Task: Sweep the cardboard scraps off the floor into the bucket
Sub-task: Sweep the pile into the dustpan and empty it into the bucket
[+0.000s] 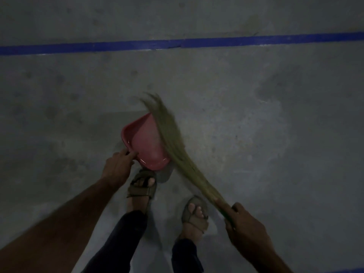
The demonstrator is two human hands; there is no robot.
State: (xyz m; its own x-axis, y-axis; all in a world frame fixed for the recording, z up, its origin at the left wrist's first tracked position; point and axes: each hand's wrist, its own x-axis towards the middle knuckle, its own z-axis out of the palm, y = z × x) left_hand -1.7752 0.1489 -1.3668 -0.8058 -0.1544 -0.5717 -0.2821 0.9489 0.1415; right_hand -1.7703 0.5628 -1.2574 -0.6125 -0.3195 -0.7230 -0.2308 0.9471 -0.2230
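Note:
A red plastic dustpan (144, 141) lies on the grey concrete floor just ahead of my feet. My left hand (118, 168) grips its near left edge, where the handle is hidden under my fingers. My right hand (247, 227) grips the green-wrapped handle of a straw broom (173, 142). The broom's bristles slant up and left across the dustpan's right side, blurred by motion, with their tips past the pan's far edge. The pan's visible inside looks bare. I see no cardboard scraps and no bucket in this dim view.
A blue tape line (177, 44) crosses the floor ahead, with a frayed patch near its middle. My sandalled left foot (141, 186) and right foot (195, 215) stand directly behind the dustpan. Bare concrete floor (275, 125) spreads to both sides.

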